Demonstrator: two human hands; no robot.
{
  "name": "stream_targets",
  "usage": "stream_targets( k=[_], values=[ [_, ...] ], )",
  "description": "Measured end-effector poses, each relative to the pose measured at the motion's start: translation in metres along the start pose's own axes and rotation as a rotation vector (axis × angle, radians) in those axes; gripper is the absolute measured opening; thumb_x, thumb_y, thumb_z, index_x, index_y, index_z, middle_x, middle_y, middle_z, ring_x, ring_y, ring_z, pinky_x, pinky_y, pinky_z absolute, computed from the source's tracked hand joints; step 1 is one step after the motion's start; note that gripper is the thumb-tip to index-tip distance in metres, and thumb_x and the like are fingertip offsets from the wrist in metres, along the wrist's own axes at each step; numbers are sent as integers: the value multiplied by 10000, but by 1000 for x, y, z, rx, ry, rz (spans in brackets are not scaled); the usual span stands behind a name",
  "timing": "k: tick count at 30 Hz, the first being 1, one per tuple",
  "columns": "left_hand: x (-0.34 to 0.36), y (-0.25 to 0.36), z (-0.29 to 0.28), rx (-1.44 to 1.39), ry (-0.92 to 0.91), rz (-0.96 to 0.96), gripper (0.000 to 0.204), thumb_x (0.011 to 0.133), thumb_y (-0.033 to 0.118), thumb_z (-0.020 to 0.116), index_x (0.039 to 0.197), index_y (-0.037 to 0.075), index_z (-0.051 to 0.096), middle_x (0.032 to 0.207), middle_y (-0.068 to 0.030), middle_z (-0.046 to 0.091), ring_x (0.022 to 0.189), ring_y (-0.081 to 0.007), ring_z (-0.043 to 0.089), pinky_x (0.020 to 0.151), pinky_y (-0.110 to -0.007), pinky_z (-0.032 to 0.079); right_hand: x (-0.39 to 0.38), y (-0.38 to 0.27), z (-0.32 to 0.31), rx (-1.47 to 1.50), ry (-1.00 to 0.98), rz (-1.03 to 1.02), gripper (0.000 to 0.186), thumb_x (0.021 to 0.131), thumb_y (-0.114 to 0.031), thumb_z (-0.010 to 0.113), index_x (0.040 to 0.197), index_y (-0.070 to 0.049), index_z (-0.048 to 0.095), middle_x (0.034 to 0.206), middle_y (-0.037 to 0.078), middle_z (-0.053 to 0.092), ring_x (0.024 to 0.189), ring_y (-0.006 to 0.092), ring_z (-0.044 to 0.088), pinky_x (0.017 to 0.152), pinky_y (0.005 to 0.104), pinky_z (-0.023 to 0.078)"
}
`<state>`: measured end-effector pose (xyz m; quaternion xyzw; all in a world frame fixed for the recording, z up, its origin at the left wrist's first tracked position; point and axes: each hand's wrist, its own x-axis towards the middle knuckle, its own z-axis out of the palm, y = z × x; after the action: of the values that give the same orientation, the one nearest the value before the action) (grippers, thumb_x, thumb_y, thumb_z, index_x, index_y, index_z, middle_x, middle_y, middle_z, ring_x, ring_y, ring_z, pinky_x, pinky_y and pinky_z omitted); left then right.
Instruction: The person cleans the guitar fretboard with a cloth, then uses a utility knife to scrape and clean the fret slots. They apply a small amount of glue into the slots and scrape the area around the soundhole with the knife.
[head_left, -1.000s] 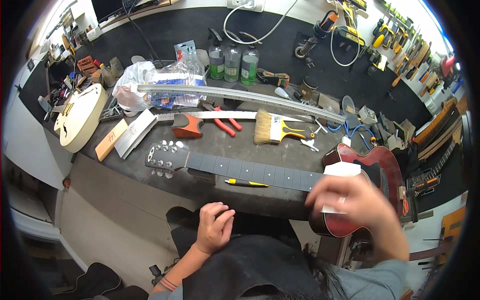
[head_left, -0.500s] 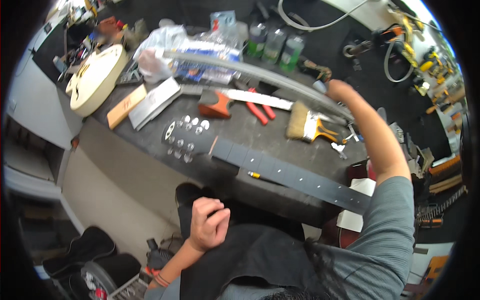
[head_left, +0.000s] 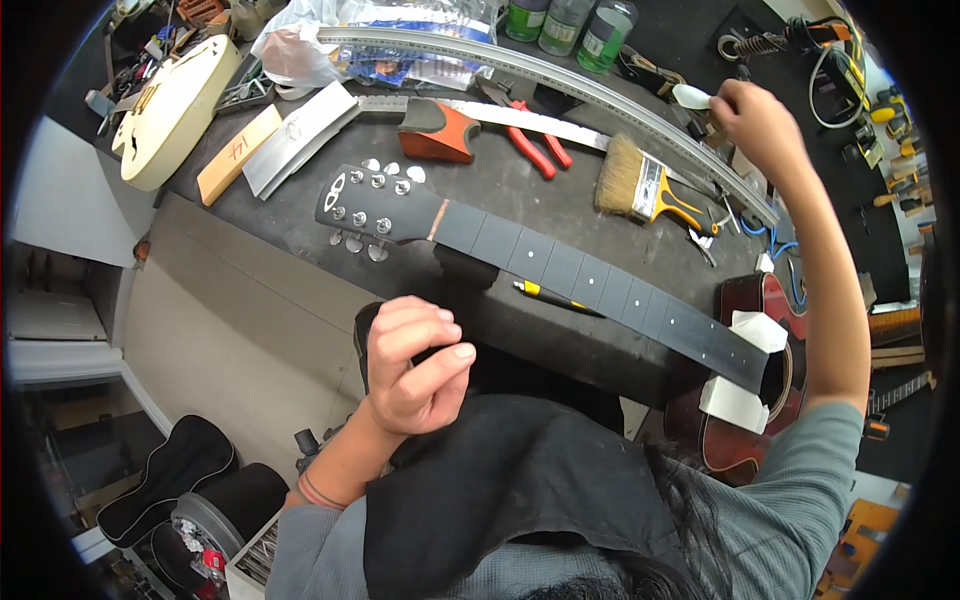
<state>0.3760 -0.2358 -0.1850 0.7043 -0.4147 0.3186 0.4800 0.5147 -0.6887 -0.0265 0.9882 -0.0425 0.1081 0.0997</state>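
My left hand (head_left: 415, 368) is raised near my dark apron, fingers curled; whatever they might hold is hidden. My right hand (head_left: 750, 120) reaches to the back of the bench with curled fingers beside a white oblong object (head_left: 692, 97); I cannot make out its grip. Across the front lies a guitar's black neck (head_left: 566, 271), its headstock (head_left: 350, 205) at the left, its red body (head_left: 730, 448) at the right. White pieces (head_left: 733, 403) flank the fretboard's body end. A yellow-black pen (head_left: 540, 296) lies below the neck.
On the bench (head_left: 290, 240) are a brush (head_left: 625, 185), red pliers (head_left: 532, 148), a long metal straightedge (head_left: 560, 82), an orange-black support (head_left: 437, 138), a wood block (head_left: 235, 160), a cream guitar body (head_left: 175, 115) and bottles (head_left: 605, 38). Black cases (head_left: 165, 470) rest at lower left.
My right arm has swung from over the red guitar body up to the back of the bench. My view has shifted, and my left hand stays curled near the apron.
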Motion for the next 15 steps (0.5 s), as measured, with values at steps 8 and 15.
stream_targets(
  k=[8, 15],
  values=[
    [44, 27, 26, -404, -69, -40, 608, 971, 210, 869, 1437, 64, 508, 1384, -253, 584, 1143, -332, 677, 908, -429, 630, -184, -106, -143, 442, -31, -309, 143, 891, -97, 809, 894, -21, 688, 857, 106, 659, 773, 279, 670, 692, 392, 511],
    [18, 53, 22, -1016, -597, -677, 565, 951, 151, 894, 1434, 5, 641, 1261, -157, 751, 1084, -240, 751, 965, -368, 596, -251, -146, -92, 809, -227, -371, 234, 799, -145, 927, 927, -67, 747, 877, 73, 701, 761, 278, 712, 634, 394, 555]
  ],
)
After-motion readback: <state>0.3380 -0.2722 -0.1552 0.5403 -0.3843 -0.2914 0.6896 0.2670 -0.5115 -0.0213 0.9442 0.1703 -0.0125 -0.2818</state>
